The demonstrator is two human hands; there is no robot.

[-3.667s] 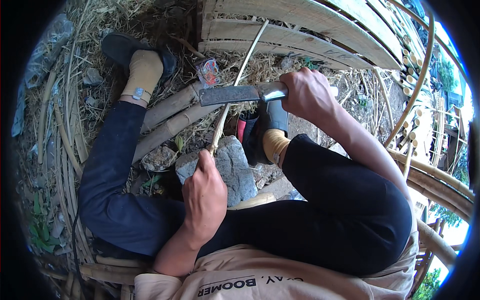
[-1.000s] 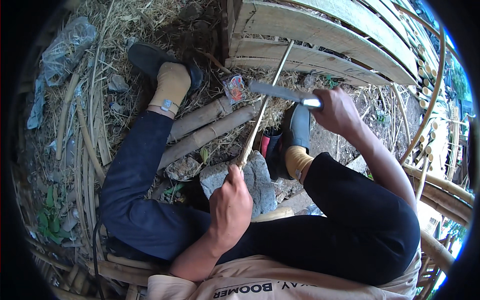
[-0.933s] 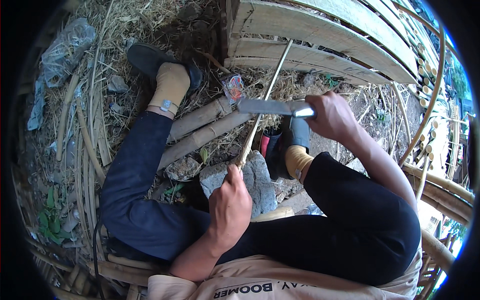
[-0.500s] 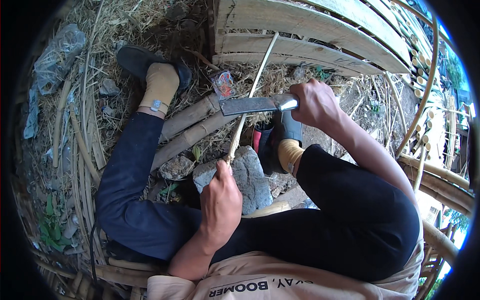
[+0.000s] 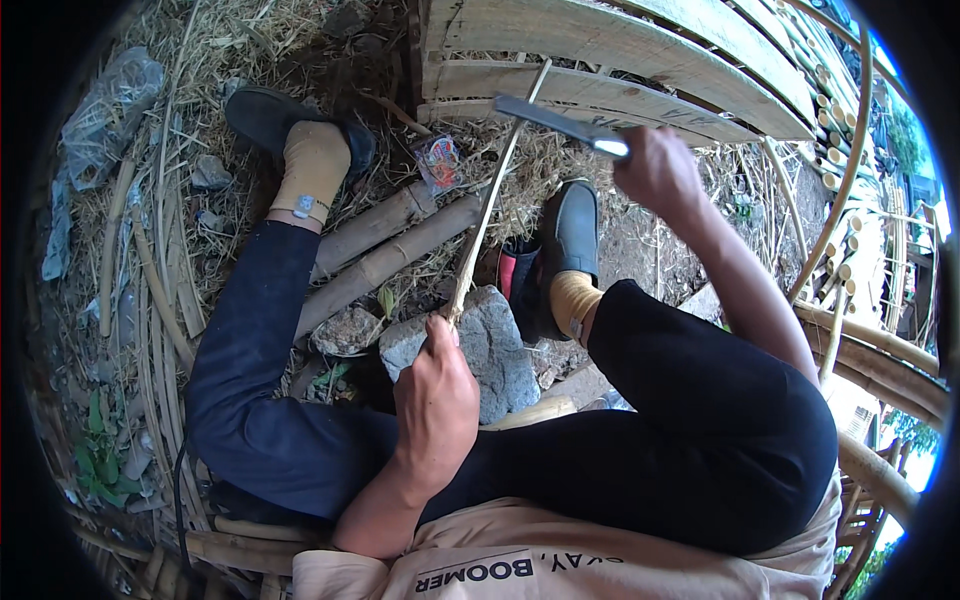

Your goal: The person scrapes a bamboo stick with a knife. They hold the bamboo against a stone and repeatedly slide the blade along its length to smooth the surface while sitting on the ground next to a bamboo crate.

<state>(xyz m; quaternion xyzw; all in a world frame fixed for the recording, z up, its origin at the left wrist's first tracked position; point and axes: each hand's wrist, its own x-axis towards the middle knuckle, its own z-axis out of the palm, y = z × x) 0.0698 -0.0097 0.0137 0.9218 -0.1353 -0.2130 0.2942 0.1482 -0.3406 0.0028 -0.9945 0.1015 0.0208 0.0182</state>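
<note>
My left hand [image 5: 437, 405] is closed around the lower end of a thin pale bamboo strip [image 5: 487, 205], which slants up and away toward a wooden crate. Its lower end looks frayed near my fingers. Just beyond that hand sits a grey stone block [image 5: 490, 345]. My right hand [image 5: 662, 172] grips the handle of a large knife [image 5: 560, 122], its flat dark blade pointing left. The blade lies across the upper part of the strip in this view; whether it touches, I cannot tell. The handle is mostly hidden in my fist.
A slatted wooden crate [image 5: 600, 85] stands at the far side. Two thick bamboo poles [image 5: 390, 260] lie between my feet, near a colourful wrapper [image 5: 438, 160]. Cut bamboo [image 5: 835, 150] is stacked at the right. A clear plastic bag [image 5: 110, 105] lies on straw at the left.
My right hand has moved the knife up and away along the strip, tilting the blade. My left hand stays nearly in place, still holding the strip.
</note>
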